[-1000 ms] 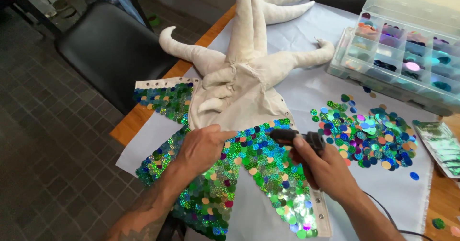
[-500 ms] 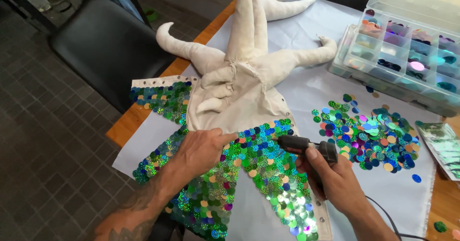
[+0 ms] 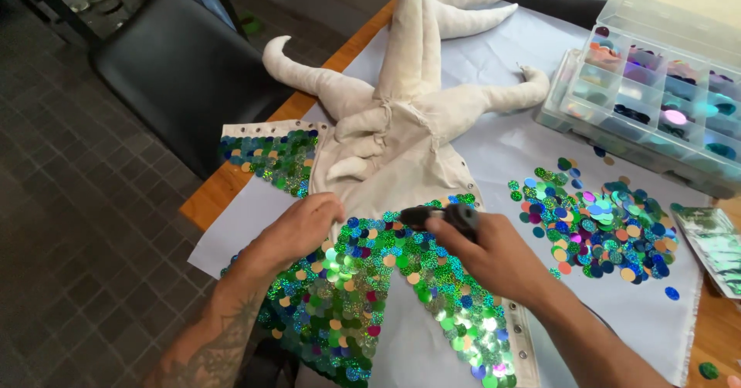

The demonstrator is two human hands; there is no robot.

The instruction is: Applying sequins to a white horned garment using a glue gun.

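A cream fabric piece with stuffed, horn-like arms lies on the table. Its lower part is covered in shiny green, blue and gold sequins. My left hand presses down on the fabric at the edge of the sequined area. My right hand grips a black glue gun, whose tip points left toward the sequins near my left fingers. A loose pile of coloured sequins lies on the white sheet to the right.
A clear compartment box of sequins stands open at the back right. A black chair sits left of the wooden table edge. A small packet lies at the far right. A white sheet covers the table.
The view has shifted slightly. My right hand with the glue gun has moved a little left, closer to my left hand; the left hand stays pressed on the fabric.
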